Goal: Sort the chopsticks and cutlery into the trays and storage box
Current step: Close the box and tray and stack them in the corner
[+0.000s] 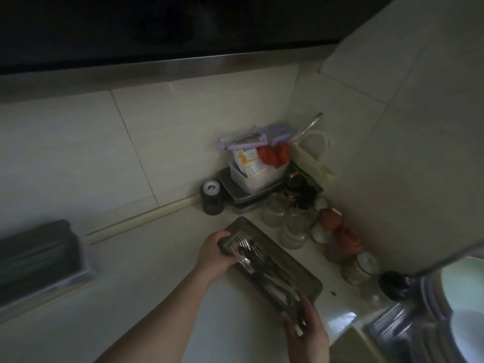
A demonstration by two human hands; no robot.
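Note:
A long grey cutlery tray (311, 282) lies diagonally on the pale counter. Several metal forks and spoons (251, 254) lie in it, heads towards its far end. My left hand (213, 254) grips the tray's far left rim, fingers curled over the edge by the fork heads. My right hand (305, 328) is at the near end and holds the handle ends of the cutlery between thumb and fingers. A dark box (39, 260) with long thin items, possibly chopsticks, stands at the left edge.
Several glass jars (293, 226) and red-lidded jars (340, 231) crowd the corner right of the tray. A dark bottle (212, 196), a metal tray with a plastic tub (251, 179) stand behind. A sink with dishes (450, 323) is at the lower right.

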